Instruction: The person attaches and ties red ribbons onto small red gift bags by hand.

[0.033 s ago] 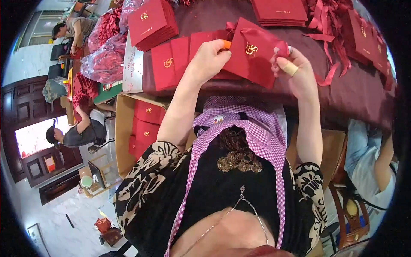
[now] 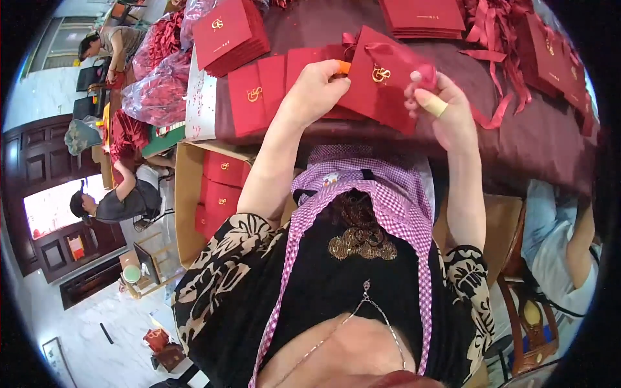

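Observation:
A flat red gift bag (image 2: 381, 84) with a gold emblem is tilted above the table. My left hand (image 2: 317, 90) is closed at its left edge, and something orange shows at the fingers. A glossy red ribbon (image 2: 388, 49) runs across the upper part of the bag. Beside the bag's right edge, my right hand (image 2: 443, 107) pinches the ribbon's end; a yellowish wrap is on one finger. Under and left of my left hand, several similar red bags (image 2: 246, 97) lie overlapped. The fingertips of my left hand are partly hidden.
A stack of red bags (image 2: 231, 39) stands far left, another (image 2: 424, 19) at the back. Loose ribbons (image 2: 495, 64) hang at the right, near more bags (image 2: 550, 58). An open carton (image 2: 189, 207) holds red bags below the table (image 2: 517, 149). Other people (image 2: 123, 194) sit at left and right.
My right hand has shifted slightly left and turned, with the ribbon end still pinched. My left hand and the bag have barely moved.

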A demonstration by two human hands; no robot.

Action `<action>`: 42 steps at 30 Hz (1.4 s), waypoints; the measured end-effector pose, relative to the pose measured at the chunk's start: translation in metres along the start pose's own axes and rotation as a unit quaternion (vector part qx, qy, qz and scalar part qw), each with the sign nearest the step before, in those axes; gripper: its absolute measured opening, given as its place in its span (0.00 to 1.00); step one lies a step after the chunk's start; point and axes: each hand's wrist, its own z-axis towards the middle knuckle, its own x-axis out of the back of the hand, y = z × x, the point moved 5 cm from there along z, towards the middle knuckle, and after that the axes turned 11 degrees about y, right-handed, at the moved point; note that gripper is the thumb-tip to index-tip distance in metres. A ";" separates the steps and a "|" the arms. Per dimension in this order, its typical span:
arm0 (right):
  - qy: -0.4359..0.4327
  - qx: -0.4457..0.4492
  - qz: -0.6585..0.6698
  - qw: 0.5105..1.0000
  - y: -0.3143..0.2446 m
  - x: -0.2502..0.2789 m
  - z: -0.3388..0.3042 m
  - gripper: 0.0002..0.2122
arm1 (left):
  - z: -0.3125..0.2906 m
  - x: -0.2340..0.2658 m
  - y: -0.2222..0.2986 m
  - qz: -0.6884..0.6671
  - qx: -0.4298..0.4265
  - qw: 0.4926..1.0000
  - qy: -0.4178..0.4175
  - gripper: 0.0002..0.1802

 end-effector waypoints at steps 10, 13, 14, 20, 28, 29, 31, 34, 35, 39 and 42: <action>0.056 0.174 -0.152 0.971 0.009 -0.026 -0.013 0.09 | -0.004 -0.010 0.007 -0.035 -0.008 0.999 -0.037 0.16; 0.086 0.173 -0.127 0.973 0.017 -0.030 -0.013 0.09 | -0.005 -0.012 0.009 -0.051 -0.017 0.998 -0.038 0.16; 0.107 0.199 -0.142 0.964 0.016 -0.032 -0.014 0.09 | -0.006 -0.012 0.008 -0.052 -0.016 0.998 -0.037 0.16; 0.121 0.331 -0.238 0.905 0.008 -0.041 -0.021 0.07 | -0.008 -0.015 0.016 -0.035 0.000 0.999 -0.037 0.17; 0.120 0.431 -0.377 0.811 0.005 -0.044 -0.025 0.07 | -0.007 -0.017 0.018 -0.031 -0.006 0.999 -0.033 0.17; 0.120 0.431 -0.377 0.811 0.005 -0.044 -0.026 0.07 | -0.007 -0.016 0.017 -0.031 -0.006 0.999 -0.033 0.17; 0.122 0.392 -0.376 0.831 0.006 -0.043 -0.024 0.07 | -0.008 -0.015 0.016 -0.010 -0.010 0.999 -0.030 0.17; 0.123 0.388 -0.360 0.840 0.004 -0.046 -0.025 0.08 | -0.009 -0.016 0.013 -0.015 -0.041 0.999 -0.020 0.17; 0.124 0.387 -0.360 0.840 0.003 -0.046 -0.025 0.08 | -0.009 -0.017 0.015 -0.016 -0.041 0.999 -0.021 0.17; 0.126 0.386 -0.395 0.824 0.002 -0.049 -0.026 0.08 | -0.012 -0.017 0.022 -0.006 -0.026 0.999 -0.020 0.17; 0.132 0.401 -0.421 0.803 0.002 -0.050 -0.027 0.08 | -0.014 -0.017 0.027 0.011 -0.037 0.999 -0.019 0.17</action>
